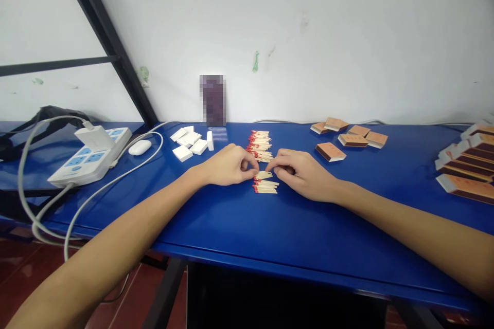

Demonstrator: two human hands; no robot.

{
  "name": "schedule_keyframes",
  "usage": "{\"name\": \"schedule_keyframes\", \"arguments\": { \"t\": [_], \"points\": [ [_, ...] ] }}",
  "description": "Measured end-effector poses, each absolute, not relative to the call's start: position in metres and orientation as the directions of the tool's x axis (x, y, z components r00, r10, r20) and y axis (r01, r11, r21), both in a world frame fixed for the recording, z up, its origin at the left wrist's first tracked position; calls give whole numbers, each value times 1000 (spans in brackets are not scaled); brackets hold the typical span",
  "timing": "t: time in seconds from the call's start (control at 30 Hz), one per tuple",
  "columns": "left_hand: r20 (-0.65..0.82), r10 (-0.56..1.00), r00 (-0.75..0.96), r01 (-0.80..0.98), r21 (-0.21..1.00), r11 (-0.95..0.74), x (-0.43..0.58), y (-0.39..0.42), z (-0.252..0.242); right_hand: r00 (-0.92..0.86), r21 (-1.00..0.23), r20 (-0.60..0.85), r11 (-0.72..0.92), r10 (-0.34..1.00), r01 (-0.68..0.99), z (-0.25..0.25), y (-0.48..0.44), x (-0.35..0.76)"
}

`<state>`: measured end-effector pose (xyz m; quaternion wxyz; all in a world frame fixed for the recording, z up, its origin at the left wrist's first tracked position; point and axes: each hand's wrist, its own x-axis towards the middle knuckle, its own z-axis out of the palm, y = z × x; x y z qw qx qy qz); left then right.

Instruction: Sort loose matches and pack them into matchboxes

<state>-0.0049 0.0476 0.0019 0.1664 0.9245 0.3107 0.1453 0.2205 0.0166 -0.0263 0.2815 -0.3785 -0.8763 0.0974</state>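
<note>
Wooden matches with red heads lie in a column on the blue table, all with their heads to the left. The upper pile (261, 145) is thicker, and a smaller group of matches (266, 186) lies nearer to me. Between these, my left hand (233, 164) is closed, with thumb and forefinger pinched at the red-headed end of a few matches. From the right, my right hand (304, 172) has its fingers curled, thumb and forefinger at the plain ends of the same matches. The fingertips partly hide these matches.
Small white boxes (189, 139) lie at the back left, near a dark upright phone-like object (213, 100). Orange matchboxes (331, 151) lie at the back right, with more stacked matchboxes (465, 185) at the far right. A power strip (83, 164), cables and a white case (140, 147) are left.
</note>
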Motion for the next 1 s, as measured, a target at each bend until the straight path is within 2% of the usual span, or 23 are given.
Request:
{"name": "schedule_keyframes", "arguments": {
  "t": [0.07,0.17,0.23,0.33,0.73,1.0],
  "points": [
    [202,629,751,527,389,-755,-5,49,0,-503,-402,451,671,737,623,-27,17,220],
    [263,641,721,577,285,-765,-7,54,-3,-401,-415,463,593,790,690,-28,19,220],
    [268,637,723,600,214,-771,-9,56,-4,-373,-406,444,554,815,727,-30,20,219],
    [247,631,735,608,170,-775,-10,57,-3,-378,-384,406,531,832,755,-30,20,218],
    [242,624,743,608,145,-781,-9,56,-3,-411,-368,388,547,825,752,-28,18,219],
    [238,618,750,594,170,-786,-8,54,-1,-448,-371,418,599,790,710,-29,19,219]
  ]
}}
